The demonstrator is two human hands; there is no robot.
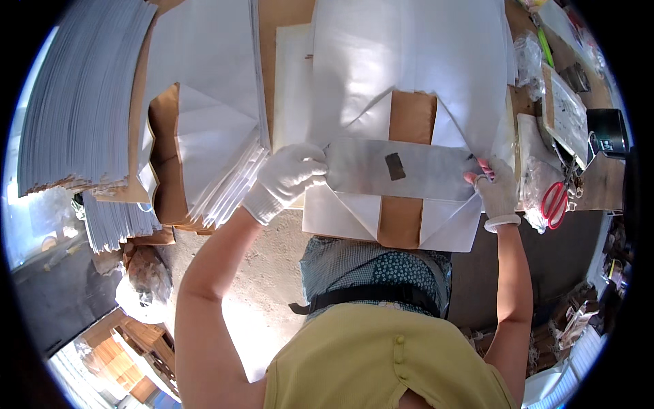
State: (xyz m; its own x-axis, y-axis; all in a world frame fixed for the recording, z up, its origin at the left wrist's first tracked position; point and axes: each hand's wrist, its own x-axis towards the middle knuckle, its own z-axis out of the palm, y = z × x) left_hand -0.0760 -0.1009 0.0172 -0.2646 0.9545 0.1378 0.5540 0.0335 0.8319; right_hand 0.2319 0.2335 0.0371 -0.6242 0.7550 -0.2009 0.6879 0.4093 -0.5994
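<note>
Across the opened bottom of a white paper bag (pixel 340 218) lies a flat grey plate (pixel 354 167) with rounded corners and a small dark patch. Brown inner paper (pixel 400 225) shows above and below the plate, between folded white flaps. My left hand (pixel 289 176), in a white knit glove, pinches the plate's left end. At its right end, my right hand (pixel 499 191) grips the plate between thumb and fingers; its glove leaves some reddish fingertips bare. The bag extends past the table's front edge, close to my body.
Large white paper sheets (pixel 449 54) cover the table beyond the bag. To the left stand a stack of folded bags (pixel 218 143) and a tall paper stack (pixel 88 88). Red-handled scissors (pixel 555 204), a black cup (pixel 606 133) and clear plastic wrap (pixel 528 58) lie at the right.
</note>
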